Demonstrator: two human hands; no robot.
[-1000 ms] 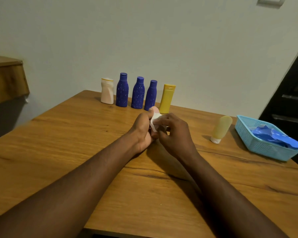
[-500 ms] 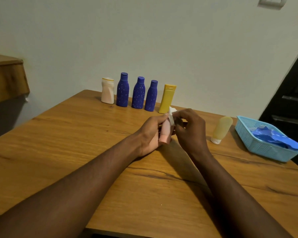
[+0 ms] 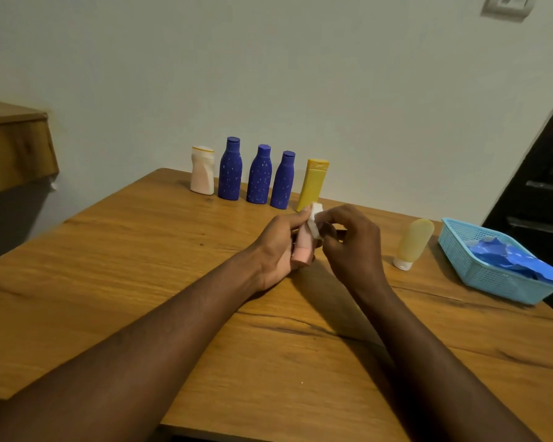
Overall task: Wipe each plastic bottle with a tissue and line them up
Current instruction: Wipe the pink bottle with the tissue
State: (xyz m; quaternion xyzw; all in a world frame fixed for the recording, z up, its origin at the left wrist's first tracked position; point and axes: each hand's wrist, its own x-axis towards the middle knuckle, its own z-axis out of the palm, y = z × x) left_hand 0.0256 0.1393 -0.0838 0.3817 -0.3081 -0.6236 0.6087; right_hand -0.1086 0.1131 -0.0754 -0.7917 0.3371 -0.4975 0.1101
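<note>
My left hand grips a small pink bottle, held above the middle of the wooden table with its cap end toward me. My right hand pinches a white tissue against the bottle's upper end. Along the far edge stands a row: a white bottle, three dark blue bottles and a yellow bottle. A pale yellow tube bottle stands on its white cap to the right, apart from the row.
A light blue plastic basket holding crumpled blue material sits at the table's right edge. A wooden shelf juts out at the left. The wall is just behind the row of bottles.
Both hands have shifted right with the pink bottle. The bottle, mostly hidden in my left hand a second ago, now shows its cap end, and the tissue has moved up to its far end.
</note>
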